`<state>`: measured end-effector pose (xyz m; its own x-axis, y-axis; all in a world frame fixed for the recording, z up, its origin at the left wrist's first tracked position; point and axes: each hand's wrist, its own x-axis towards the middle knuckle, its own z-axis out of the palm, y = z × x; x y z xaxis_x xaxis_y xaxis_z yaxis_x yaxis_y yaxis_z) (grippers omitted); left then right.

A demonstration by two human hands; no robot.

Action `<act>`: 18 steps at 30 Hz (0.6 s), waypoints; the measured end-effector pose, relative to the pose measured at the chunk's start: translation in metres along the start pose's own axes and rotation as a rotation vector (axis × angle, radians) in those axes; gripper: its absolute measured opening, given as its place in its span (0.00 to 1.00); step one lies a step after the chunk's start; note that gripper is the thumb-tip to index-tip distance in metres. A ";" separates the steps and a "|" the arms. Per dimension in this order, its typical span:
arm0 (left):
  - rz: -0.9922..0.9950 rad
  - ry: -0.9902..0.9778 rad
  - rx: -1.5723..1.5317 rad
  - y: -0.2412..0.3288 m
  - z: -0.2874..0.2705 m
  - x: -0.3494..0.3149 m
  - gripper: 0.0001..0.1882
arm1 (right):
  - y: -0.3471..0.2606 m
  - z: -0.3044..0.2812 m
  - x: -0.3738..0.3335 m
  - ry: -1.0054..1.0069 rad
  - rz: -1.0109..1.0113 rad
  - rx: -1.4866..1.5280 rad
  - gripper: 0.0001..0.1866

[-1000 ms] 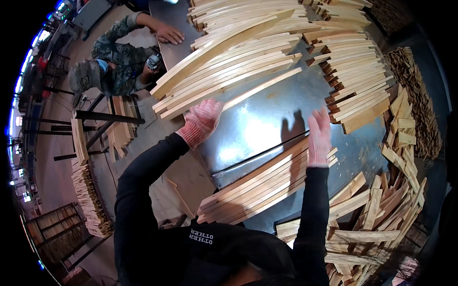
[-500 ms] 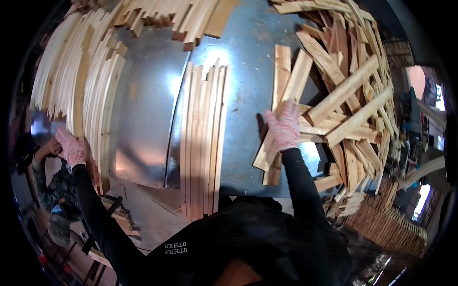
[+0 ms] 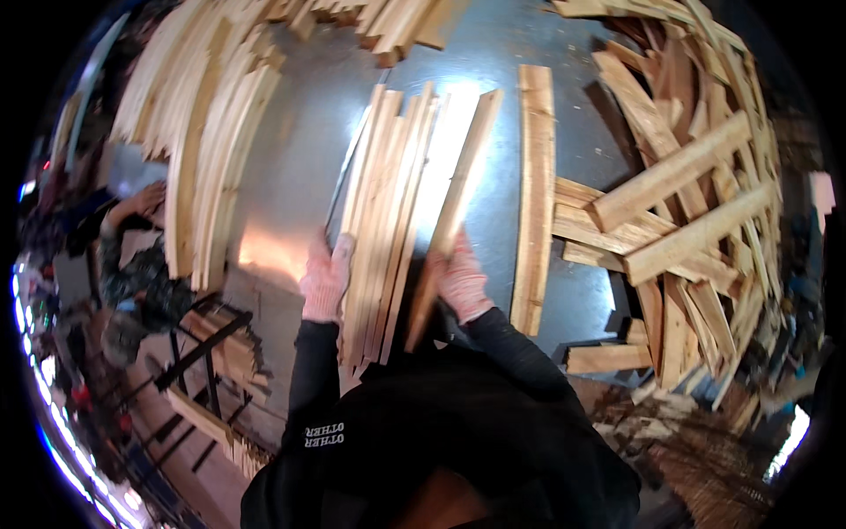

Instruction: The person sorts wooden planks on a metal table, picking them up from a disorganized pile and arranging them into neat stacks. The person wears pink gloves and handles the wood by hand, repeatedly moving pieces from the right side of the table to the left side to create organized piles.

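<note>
Plank (image 3: 463, 181) in right hand (image 3: 464, 280); slats (image 3: 388, 194) on table (image 3: 295, 159), left hand (image 3: 324, 280) alongside

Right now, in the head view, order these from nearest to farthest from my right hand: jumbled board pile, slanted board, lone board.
1. Slanted board: touching your right hand, on its left.
2. Lone board: to the hand's right.
3. Jumbled board pile: farther right.

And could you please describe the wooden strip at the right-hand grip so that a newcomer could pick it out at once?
On the shiny metal table, find the bundle of pale strips in front of the person. Just right of it, the right-hand grip touches a single wooden strip. Unlike the bundled ones, it slants away rightward, leaving a gap that widens toward its far end.
</note>
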<state>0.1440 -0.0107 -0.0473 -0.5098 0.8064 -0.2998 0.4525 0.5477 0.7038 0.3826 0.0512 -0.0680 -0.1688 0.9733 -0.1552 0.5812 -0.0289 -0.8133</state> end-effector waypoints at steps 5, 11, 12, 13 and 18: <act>0.418 0.025 0.510 0.045 -0.041 0.059 0.40 | -0.020 0.007 0.041 -0.024 -0.137 -0.268 0.33; 0.155 -0.257 0.131 0.096 0.005 0.098 0.48 | -0.007 0.031 0.112 0.008 -0.203 -0.477 0.39; 0.128 -0.322 0.025 0.107 0.000 0.094 0.51 | -0.004 0.035 0.106 -0.038 -0.082 -0.124 0.38; 0.141 -0.302 -0.039 0.118 -0.005 0.093 0.51 | -0.011 0.036 0.105 -0.084 0.032 0.232 0.39; 0.604 -0.323 -0.728 0.179 -0.043 0.103 0.52 | -0.128 -0.052 0.106 -0.048 -0.317 0.693 0.39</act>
<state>0.1414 0.1606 0.0756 -0.0696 0.9857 0.1537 -0.0433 -0.1569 0.9867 0.3318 0.1696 0.0485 -0.2876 0.9485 0.1329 -0.1305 0.0987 -0.9865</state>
